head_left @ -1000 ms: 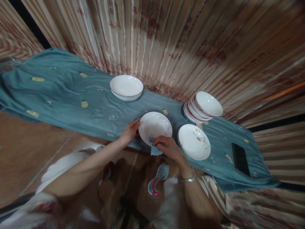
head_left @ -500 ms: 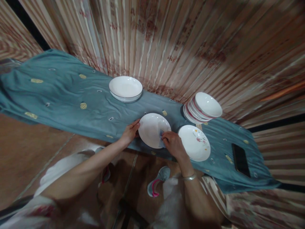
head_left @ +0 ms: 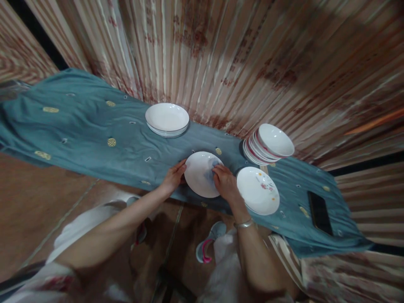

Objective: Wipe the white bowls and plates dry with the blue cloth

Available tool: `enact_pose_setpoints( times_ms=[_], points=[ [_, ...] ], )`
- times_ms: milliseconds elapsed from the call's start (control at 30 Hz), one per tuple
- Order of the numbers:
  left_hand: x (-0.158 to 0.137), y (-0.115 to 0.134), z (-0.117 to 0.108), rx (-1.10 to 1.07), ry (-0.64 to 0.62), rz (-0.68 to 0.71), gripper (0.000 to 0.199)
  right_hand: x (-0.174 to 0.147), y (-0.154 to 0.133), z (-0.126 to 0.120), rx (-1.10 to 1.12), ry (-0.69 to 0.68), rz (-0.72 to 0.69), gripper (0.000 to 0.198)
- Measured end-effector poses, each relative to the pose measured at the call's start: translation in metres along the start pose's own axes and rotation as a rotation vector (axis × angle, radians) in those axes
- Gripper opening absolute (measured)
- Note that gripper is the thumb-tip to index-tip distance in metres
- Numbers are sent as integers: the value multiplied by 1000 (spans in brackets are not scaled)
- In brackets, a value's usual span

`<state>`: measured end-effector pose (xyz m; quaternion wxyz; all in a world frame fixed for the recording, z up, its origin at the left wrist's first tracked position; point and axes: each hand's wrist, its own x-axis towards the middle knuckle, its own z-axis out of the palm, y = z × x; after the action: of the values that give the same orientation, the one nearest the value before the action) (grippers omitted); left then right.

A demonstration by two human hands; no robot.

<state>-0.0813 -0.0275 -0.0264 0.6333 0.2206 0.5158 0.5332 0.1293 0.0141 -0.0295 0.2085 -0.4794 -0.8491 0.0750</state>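
Note:
A white plate (head_left: 199, 176) is tilted toward me above the front edge of the cloth-covered table. My left hand (head_left: 175, 175) grips its left rim, thumb on top and the other fingers hidden beneath. Over the plate's right side, my right hand (head_left: 226, 182) is closed on a thin bluish cloth (head_left: 213, 165), pressed against the plate's face; the cloth is blurred and partly covered by the fingers. Just right of that hand lies a white plate with a flower print (head_left: 257, 191).
A stack of white plates (head_left: 167, 118) stands at the back, left of centre. Nested bowls (head_left: 274, 141) lean at the back right. Near the right end lies a black phone (head_left: 320, 212). A pleated curtain (head_left: 202, 54) hangs behind the teal tablecloth (head_left: 85, 126).
My right hand has slid the cloth upward across the plate, toward its far right rim. The left hand keeps its hold, and the plate has barely moved.

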Motion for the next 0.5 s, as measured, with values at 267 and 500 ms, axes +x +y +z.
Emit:
enact_pose_setpoints(
  times_ms=[267, 500],
  points=[
    [-1, 1, 1, 2, 11, -7, 54, 11, -20, 13, 52, -93, -9, 40],
    [-1, 0, -1, 9, -17, 4, 50, 9, -46, 11, 271, -198, -120, 43]
  ],
)
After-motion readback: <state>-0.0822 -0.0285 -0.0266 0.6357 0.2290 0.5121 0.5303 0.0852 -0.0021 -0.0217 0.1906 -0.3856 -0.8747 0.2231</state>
